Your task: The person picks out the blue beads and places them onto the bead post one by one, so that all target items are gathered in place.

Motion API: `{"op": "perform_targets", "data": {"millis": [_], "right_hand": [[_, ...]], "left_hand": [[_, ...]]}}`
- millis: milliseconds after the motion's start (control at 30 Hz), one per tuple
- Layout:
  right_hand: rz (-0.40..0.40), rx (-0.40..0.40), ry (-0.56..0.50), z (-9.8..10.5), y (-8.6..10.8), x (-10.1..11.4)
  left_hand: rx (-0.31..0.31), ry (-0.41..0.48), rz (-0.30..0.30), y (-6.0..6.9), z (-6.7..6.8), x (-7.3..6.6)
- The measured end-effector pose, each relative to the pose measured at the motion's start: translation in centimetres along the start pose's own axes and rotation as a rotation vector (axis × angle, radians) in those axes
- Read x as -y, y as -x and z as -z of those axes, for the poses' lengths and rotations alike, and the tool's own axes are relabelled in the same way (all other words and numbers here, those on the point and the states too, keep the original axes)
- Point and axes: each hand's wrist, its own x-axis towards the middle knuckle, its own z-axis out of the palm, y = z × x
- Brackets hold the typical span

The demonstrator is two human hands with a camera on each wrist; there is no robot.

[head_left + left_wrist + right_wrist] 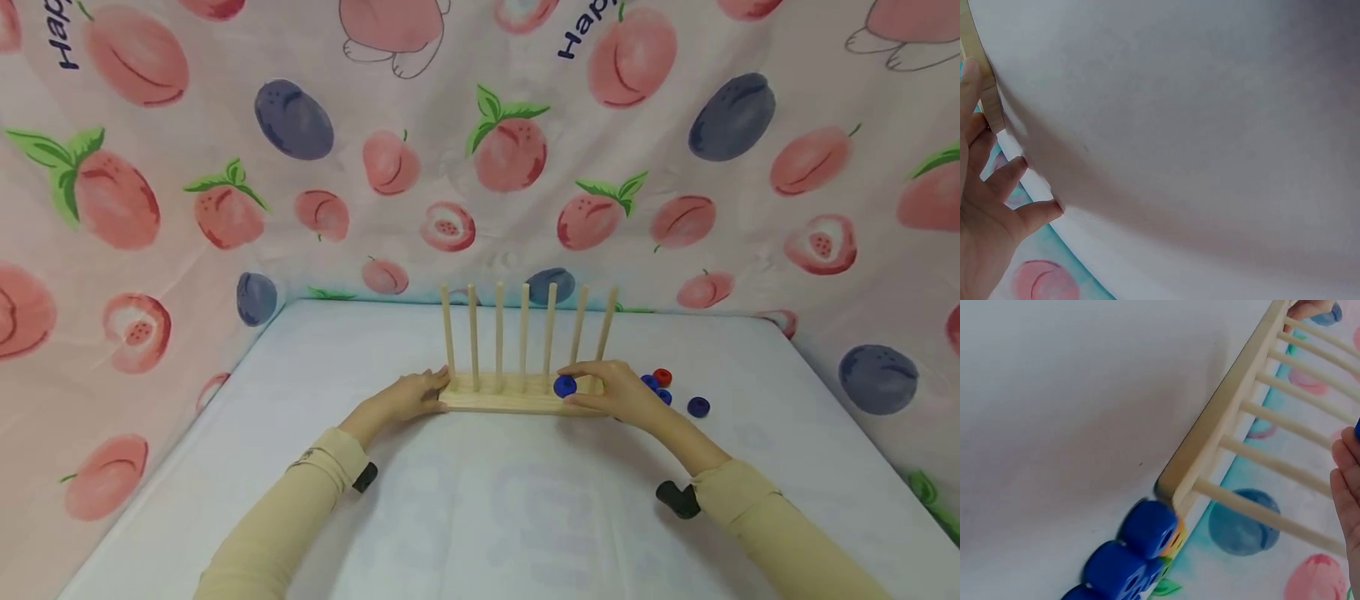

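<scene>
A pale wooden peg rack (pixel 517 403), with several upright pegs along its base, stands on the table. My left hand (pixel 408 395) grips the rack's left end; in the left wrist view the thumb lies on the base (pixel 992 106) while other fingers (pixel 1041 214) spread beside it. Between thumb and fingertips my right hand (pixel 618 396) pinches a blue bead (pixel 565 387) with a hole, in front of the rack's right-hand pegs. Only a sliver of this bead shows in the right wrist view, next to the fingers (pixel 1349 465).
Loose beads lie right of the rack: a red bead (pixel 662 377), a separate blue bead (pixel 698 407) and other blue ones. In the right wrist view, blue beads (pixel 1149 528) and a yellow bead (pixel 1177 539) sit near the rack's end. A fruit-patterned cloth (pixel 450 167) hangs behind.
</scene>
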Motion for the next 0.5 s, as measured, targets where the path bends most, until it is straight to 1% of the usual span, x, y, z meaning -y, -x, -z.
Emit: {"op": "perform_targets", "data": {"millis": [167, 267, 433, 500], "right_hand": [[0.068, -0.018, 0.024, -0.1, -0.9, 0.8], [0.115, -0.044, 0.032, -0.3, -1.5, 1.3], [0.181, -0.118, 0.012, -1.2, -2.5, 2.0], [0.211, -0.158, -0.003, -1.6, -2.8, 2.3]], "left_hand": [[-0.006, -0.006, -0.001, -0.3, 0.1, 0.0], [-0.008, -0.015, -0.005, -0.4, 0.2, 0.0], [-0.006, -0.038, -0.004, -0.3, 0.2, 0.0], [-0.003, -0.031, 0.008, -0.2, 0.2, 0.0]]}}
